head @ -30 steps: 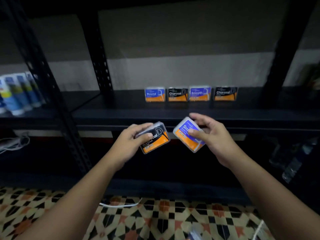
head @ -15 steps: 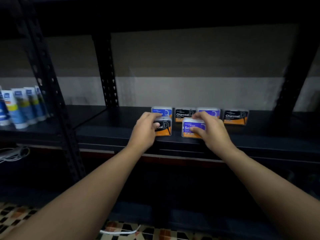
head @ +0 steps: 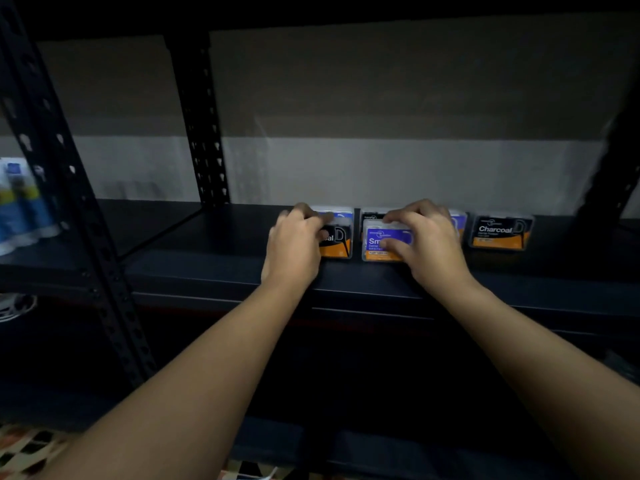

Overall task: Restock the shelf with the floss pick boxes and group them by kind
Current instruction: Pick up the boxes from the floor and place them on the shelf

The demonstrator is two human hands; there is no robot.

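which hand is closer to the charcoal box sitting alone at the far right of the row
Right. The right hand grips a blue box just to the left of that charcoal box, a small gap apart. The left hand is farther left, on another charcoal box.

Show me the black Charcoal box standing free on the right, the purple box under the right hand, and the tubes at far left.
Charcoal box (head: 500, 232): head view, front label.
Purple box (head: 379, 241): head view, purple label.
Tubes (head: 20, 206): head view, blurred bodies.
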